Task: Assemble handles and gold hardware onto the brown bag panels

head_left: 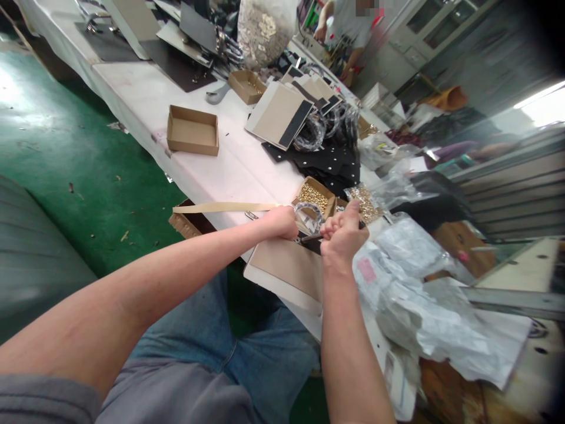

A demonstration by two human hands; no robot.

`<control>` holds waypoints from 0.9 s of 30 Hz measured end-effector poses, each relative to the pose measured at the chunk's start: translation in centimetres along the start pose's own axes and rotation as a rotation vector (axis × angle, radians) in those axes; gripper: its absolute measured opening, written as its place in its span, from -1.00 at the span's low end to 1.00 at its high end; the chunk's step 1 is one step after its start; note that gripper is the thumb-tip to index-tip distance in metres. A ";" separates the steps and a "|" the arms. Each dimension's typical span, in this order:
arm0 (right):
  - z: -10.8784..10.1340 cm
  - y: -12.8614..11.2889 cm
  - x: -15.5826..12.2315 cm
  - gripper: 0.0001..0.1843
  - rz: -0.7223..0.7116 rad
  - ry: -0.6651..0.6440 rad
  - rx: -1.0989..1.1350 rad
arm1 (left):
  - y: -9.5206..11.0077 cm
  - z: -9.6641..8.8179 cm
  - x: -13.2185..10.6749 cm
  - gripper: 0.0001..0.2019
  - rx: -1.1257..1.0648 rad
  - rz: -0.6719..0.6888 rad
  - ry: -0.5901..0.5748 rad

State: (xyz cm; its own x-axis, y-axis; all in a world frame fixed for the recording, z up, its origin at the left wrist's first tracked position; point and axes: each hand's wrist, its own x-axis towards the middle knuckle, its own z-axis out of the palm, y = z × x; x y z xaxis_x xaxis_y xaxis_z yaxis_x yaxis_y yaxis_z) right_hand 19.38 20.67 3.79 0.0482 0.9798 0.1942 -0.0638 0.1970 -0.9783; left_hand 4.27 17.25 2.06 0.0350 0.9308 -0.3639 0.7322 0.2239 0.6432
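Gripping the tool in my right hand; left hand clenched by the panel, can't tell on what. Panel's at the table edge, looks light, stiffish: hold its rim.

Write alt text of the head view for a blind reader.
A person's right hand, gripping a slim tool, is close to their curled left hand near a beige panel. Beyond, a box of gold-coloured pieces stands on the cluttered white table.
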 end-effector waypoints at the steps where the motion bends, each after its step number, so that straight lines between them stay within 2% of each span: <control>1: -0.3 -0.1 0.2 -0.12 0.001 0.031 0.015 | -0.1 0.0 -0.1 -0.43 0.011 0.018 0.018; 4: -0.5 -0.2 0.0 -0.15 -0.011 0.079 0.043 | -0.3 0.0 -0.4 -0.45 0.022 0.044 0.041; 8: 0.2 -0.1 -0.2 -0.19 -0.038 0.065 0.023 | -0.1 -0.3 -1.2 -0.43 0.024 0.036 0.047; 15: 1.4 -0.1 0.1 -0.21 -0.003 0.049 -0.028 | 0.3 -0.1 -2.2 -0.35 0.150 -0.014 0.147; 21: 1.8 -0.1 -1.7 -0.27 -0.118 0.012 -0.195 | -0.3 0.2 -1.6 -0.29 0.140 -0.013 0.111; 27: 1.9 0.0 -2.2 -0.27 -0.174 0.041 -0.236 | -0.6 0.1 -1.2 -0.27 0.065 -0.058 0.073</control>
State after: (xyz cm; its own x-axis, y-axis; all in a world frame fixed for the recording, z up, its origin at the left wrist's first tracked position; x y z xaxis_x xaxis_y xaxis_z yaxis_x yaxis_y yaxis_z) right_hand 17.42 18.61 3.49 0.0784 0.9287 0.3625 0.1827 0.3441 -0.9210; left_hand 3.85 15.98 2.05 -0.0566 0.9359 -0.3477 0.7740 0.2611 0.5768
